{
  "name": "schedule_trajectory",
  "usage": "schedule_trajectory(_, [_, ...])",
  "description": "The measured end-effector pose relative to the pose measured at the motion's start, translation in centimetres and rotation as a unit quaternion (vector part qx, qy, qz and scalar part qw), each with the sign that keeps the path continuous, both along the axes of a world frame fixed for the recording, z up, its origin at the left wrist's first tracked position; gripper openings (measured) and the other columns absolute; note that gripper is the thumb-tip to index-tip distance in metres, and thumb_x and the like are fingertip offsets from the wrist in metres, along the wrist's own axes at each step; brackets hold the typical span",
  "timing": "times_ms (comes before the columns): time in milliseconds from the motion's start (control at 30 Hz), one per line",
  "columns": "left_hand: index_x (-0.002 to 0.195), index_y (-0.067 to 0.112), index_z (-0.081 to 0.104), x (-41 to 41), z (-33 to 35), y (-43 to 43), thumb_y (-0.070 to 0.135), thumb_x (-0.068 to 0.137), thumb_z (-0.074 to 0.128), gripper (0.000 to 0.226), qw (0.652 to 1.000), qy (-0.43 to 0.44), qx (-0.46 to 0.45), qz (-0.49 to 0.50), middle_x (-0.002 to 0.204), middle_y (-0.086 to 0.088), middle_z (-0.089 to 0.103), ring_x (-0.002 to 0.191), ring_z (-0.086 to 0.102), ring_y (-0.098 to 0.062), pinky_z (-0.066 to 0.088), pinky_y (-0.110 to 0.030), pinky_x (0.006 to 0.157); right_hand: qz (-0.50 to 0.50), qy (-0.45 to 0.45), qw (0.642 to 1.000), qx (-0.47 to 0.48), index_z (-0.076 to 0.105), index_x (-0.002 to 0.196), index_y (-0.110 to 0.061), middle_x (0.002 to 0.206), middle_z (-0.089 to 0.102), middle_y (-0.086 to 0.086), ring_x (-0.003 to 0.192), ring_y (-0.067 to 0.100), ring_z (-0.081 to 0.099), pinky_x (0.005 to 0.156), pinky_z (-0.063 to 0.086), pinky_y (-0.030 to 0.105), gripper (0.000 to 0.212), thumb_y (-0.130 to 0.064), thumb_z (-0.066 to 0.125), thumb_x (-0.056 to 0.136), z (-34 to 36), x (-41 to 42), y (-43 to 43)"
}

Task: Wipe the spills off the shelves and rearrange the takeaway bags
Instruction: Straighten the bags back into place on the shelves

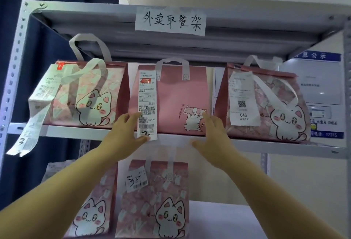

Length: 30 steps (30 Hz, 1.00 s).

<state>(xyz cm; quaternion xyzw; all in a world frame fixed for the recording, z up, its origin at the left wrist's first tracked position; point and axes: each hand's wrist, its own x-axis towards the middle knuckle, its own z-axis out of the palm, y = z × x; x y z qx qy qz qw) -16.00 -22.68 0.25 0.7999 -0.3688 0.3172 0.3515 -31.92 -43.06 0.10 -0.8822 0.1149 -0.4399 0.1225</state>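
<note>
Left hand point(125, 131) and right hand point(210, 134), fingers spread, are touching the lower front of the plain pink bag point(176, 94), which is standing upright on the upper shelf point(76, 131) between the left cat-print bag point(81, 96) and the right cat-print bag point(269, 109).

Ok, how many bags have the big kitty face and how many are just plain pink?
Kitty-face bags: 4
Plain pink bag: 1
Total: 5
</note>
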Motion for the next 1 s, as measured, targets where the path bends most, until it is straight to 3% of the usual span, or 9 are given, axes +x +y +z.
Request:
schedule_trajectory(200, [0.139,0.028,0.028,-0.6,0.3,0.4,0.046,0.078,0.066,0.075,0.999,-0.021,-0.039,-0.029,0.138,-0.005,0.037,0.107,0.043,-0.014,0.040,-0.035,0.091,0.001,-0.037,0.999,-0.003,0.015,0.146,-0.023,0.145,0.024,0.004,0.126,0.025,0.036,0.105,0.034,0.040,0.081,-0.030,0.065,0.083,0.2,-0.4,0.3])
schedule_trajectory(400, [0.129,0.024,0.043,-4.4,1.0,-0.7,0.043,0.079,0.065,0.058,0.991,-0.105,-0.050,-0.070,0.134,-0.003,0.041,0.125,0.033,-0.024,0.036,-0.042,0.099,-0.026,-0.160,0.982,-0.094,0.047,0.124,-0.014,0.116,0.048,0.003,0.101,0.019,0.048,0.089,0.042,0.031,0.049,-0.026,0.068,0.081,0.9,-3.0,0.0])
schedule_trajectory(533, [0.123,0.025,0.048,-7.4,1.6,-3.5,0.040,0.080,0.065,0.048,0.981,-0.142,-0.037,-0.130,0.127,0.001,0.044,0.121,0.035,-0.019,0.031,-0.029,0.094,-0.092,-0.210,0.968,-0.098,0.051,0.118,-0.014,0.115,0.051,0.002,0.101,0.020,0.049,0.081,0.040,0.031,0.042,-0.024,0.068,0.081,1.2,-5.6,-2.4])
schedule_trajectory(600, [0.125,0.023,0.048,-8.7,1.6,-5.4,0.038,0.081,0.065,0.049,0.977,-0.145,-0.025,-0.154,0.127,0.001,0.044,0.119,0.037,-0.018,0.030,-0.026,0.092,-0.128,-0.218,0.965,-0.071,0.049,0.121,-0.014,0.121,0.050,0.005,0.110,0.025,0.046,0.086,0.041,0.037,0.045,-0.024,0.067,0.081,1.2,-7.0,-4.0])
schedule_trajectory(733, [0.132,0.019,0.044,-11.3,1.3,-9.7,0.034,0.085,0.062,0.053,0.968,-0.162,0.017,-0.189,0.132,-0.002,0.044,0.125,0.036,-0.022,0.025,-0.026,0.101,-0.203,-0.209,0.956,-0.026,0.041,0.128,-0.011,0.132,0.040,0.012,0.122,0.031,0.033,0.099,0.034,0.044,0.054,-0.022,0.064,0.081,1.3,-9.7,-7.4])
schedule_trajectory(867, [0.140,0.020,0.036,-12.9,0.8,-13.5,0.034,0.086,0.060,0.061,0.965,-0.151,0.067,-0.204,0.138,-0.004,0.038,0.129,0.030,-0.020,0.018,-0.024,0.105,-0.245,-0.186,0.950,0.046,0.021,0.139,-0.010,0.140,0.022,0.014,0.127,0.035,0.021,0.105,0.031,0.051,0.079,-0.030,0.068,0.080,1.4,-11.9,-10.7])
schedule_trajectory(1000, [0.144,0.017,0.027,-13.9,0.7,-16.1,0.037,0.085,0.060,0.071,0.969,-0.116,0.097,-0.194,0.142,-0.005,0.032,0.129,0.032,-0.022,0.027,-0.033,0.110,-0.243,-0.150,0.953,0.103,0.003,0.144,-0.008,0.147,0.009,0.013,0.134,0.038,0.010,0.110,0.019,0.050,0.101,-0.039,0.071,0.075,1.7,-13.2,-13.6])
